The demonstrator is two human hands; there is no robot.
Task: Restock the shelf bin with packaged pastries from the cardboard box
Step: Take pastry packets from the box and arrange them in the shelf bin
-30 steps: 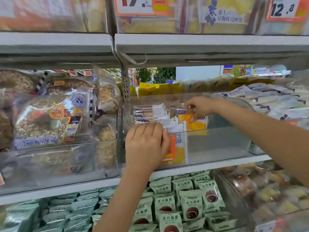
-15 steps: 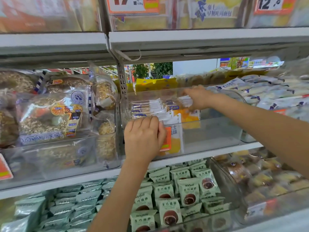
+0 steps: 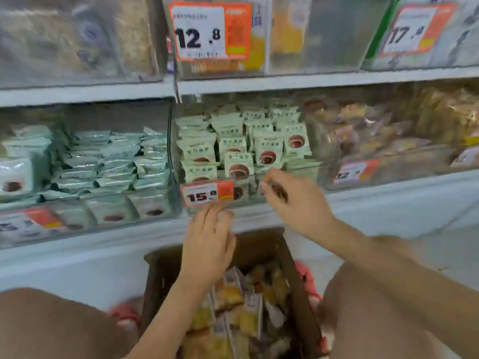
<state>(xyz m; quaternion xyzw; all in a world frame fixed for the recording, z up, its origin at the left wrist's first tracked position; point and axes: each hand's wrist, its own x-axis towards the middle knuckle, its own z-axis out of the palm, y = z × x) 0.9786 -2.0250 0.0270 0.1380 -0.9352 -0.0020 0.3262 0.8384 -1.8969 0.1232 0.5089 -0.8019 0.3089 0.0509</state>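
I'm seeing a brown cardboard box (image 3: 290,257) holding yellow-and-white packaged pastries (image 3: 241,304), pale green packets (image 3: 233,141) showing red-brown rounds, orange-and-white price tags (image 3: 207,194).

A price tag (image 3: 208,195) just above the left hand (image 3: 207,251) reads "15", a larger tag (image 3: 210,31) on the bin front high above that hand reads "12.8", and a tag (image 3: 414,31) far up to its right reads "17"; the packet print is too blurred to read.
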